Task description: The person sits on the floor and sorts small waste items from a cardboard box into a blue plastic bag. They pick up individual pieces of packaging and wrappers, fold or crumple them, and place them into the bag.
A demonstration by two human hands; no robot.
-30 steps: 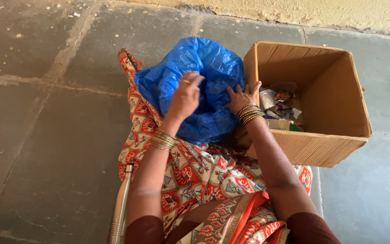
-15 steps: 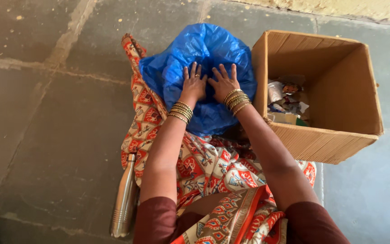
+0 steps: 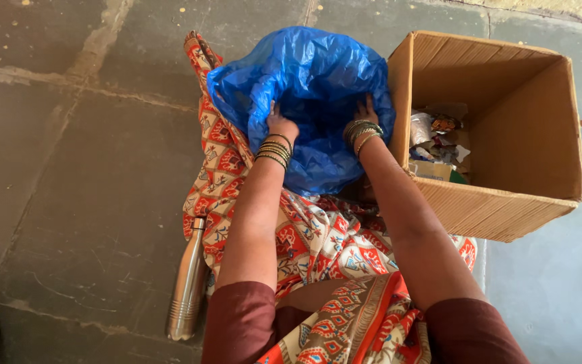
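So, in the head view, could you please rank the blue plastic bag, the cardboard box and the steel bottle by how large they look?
1. cardboard box, largest.
2. blue plastic bag, somewhat smaller; both hands cover part of it, so its full spread is unsure.
3. steel bottle, clearly smallest.

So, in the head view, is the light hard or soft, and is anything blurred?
Head view: soft, even daylight and faint shadows; the blue plastic bag shows mild sheen, no strong glare. Both hands, the cardboard box and the steel bottle look sharp.
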